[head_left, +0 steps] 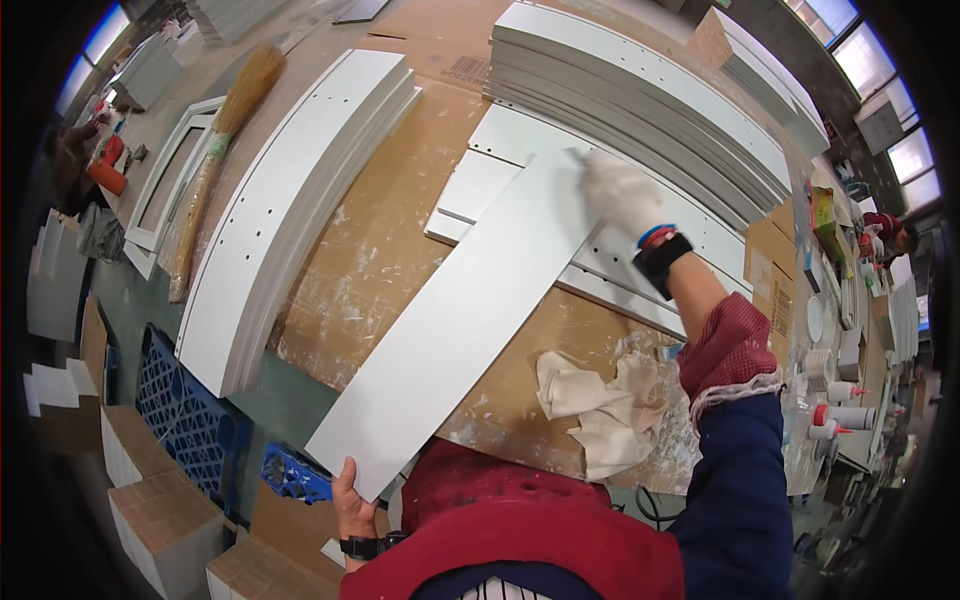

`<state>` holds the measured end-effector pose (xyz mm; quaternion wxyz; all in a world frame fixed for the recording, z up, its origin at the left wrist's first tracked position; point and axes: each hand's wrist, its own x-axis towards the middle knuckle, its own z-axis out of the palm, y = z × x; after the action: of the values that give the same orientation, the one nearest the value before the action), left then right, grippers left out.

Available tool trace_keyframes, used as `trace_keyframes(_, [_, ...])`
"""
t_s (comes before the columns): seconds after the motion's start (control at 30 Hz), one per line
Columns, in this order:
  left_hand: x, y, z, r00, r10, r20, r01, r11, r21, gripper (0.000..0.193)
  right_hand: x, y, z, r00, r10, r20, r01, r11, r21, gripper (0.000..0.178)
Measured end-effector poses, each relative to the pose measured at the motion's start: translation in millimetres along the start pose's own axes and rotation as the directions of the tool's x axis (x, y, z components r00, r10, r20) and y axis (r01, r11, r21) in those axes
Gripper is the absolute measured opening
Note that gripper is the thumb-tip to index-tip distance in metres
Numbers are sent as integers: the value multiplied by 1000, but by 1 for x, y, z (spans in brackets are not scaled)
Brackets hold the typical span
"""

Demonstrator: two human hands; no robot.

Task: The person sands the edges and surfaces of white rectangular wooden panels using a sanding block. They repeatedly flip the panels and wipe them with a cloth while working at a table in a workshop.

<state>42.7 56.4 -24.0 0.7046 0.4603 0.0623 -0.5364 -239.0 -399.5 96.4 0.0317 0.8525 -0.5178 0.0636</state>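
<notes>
Blue plastic crate [190, 410] sits off the worktop's [345, 300] left near corner, can't make out anything in it. White bottles with red tips [845, 391] are past the right edge, contents hidden. The long white panel [455, 310] lies slanted, far end over other white panels [490, 185], near end poking past the near edge. Bare left hand [355, 508] grips that end; gloved right hand [622, 190] is blurry up top, can't tell if it's closed. Crumpled cloth [610, 405] by the near edge, panel stacks crowding the left [290, 200] and far [640, 90] sides.
</notes>
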Motion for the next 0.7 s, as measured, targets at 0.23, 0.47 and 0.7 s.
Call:
trace_keyframes(0.23, [-1, 9, 0, 999, 28, -27, -27, 1000, 9, 43, -53, -152, 11, 710, -698, 94, 678, 713, 179, 8])
trace_keyframes(0.47, [-6, 15, -8, 998, 24, -62, -22, 999, 45, 47, 40, -37, 18, 984, -126, 127, 132, 990, -40, 19])
trace_keyframes(0.7, [-2, 15, -20, 992, 3, -125, 4, 999, 51, 54, 53, 8, -13, 949, 159, 271, -182, 981, 61, 23])
